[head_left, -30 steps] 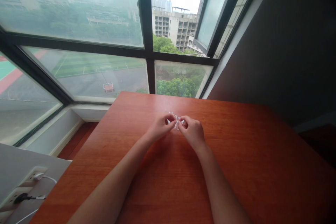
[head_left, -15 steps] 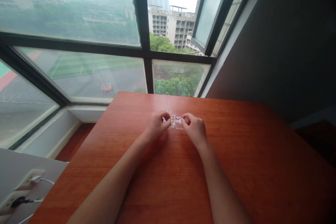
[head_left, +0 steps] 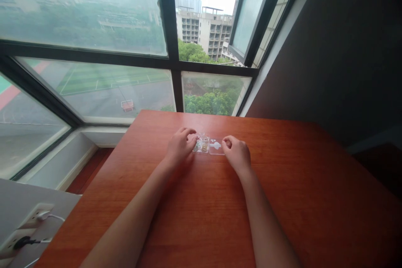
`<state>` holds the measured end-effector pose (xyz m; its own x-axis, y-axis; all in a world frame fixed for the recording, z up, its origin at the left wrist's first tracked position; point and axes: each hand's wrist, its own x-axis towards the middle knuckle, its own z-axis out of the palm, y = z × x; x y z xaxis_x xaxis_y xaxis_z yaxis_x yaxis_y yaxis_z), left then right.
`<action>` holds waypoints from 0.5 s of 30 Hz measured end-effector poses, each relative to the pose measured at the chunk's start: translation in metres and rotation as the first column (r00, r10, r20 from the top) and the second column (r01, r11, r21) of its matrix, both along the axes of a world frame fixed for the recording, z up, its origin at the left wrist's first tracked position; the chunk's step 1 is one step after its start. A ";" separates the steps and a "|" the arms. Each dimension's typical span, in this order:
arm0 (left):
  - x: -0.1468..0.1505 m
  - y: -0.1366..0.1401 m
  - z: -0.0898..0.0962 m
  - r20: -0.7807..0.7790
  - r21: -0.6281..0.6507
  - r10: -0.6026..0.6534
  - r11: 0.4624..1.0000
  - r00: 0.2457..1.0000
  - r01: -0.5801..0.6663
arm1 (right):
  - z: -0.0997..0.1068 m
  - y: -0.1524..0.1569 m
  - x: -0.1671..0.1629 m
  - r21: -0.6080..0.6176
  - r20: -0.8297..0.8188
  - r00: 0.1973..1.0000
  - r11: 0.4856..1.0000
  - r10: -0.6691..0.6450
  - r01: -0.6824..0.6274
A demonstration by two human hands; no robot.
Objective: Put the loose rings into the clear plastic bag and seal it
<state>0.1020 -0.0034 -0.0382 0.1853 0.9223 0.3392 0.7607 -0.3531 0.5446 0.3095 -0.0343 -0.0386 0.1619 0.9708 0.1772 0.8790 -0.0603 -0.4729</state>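
Observation:
A small clear plastic box (head_left: 201,144) lies on the table, with small gold, green and reddish pieces in its compartments; the pieces are too small to name. Its see-through lid (head_left: 215,146), marked in white, lies opened out flat on the right. My left hand (head_left: 181,144) is at the box's left edge, thumb and forefinger apart with a gap between them. Whether the thumb touches the box I cannot tell. At the lid's right edge, my right hand (head_left: 238,151) has its thumb and forefinger pinched together on the rim, the other fingers curled.
The reddish-brown wooden table (head_left: 201,209) reaches up to a dark-framed window (head_left: 177,67). One pane (head_left: 248,25) stands swung outward. Wall sockets (head_left: 27,228) with plugs and cables are at the lower left, and a dark wall (head_left: 339,50) rises on the right.
My hands have moved apart: the left one leftward, uncovering more of the box, and the right one slightly rightward along the lid. Box and lid stay in place.

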 end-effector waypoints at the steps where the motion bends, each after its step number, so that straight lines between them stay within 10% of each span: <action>1: -0.004 0.003 -0.001 0.006 -0.013 0.012 1.000 1.000 -0.012 | 0.000 0.000 0.002 -0.024 0.013 1.000 1.000 -0.019 0.020; 15: -0.022 0.013 -0.022 -0.174 -0.057 -0.251 0.968 0.952 0.245 | -0.023 0.002 0.002 -0.089 0.245 0.969 0.996 0.033 -0.011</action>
<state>0.0797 0.0100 -0.0606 0.4645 0.8499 0.2487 0.7372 -0.5267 0.4231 0.3110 -0.0323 -0.0620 0.1021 0.9870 0.1243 0.9692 -0.0706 -0.2360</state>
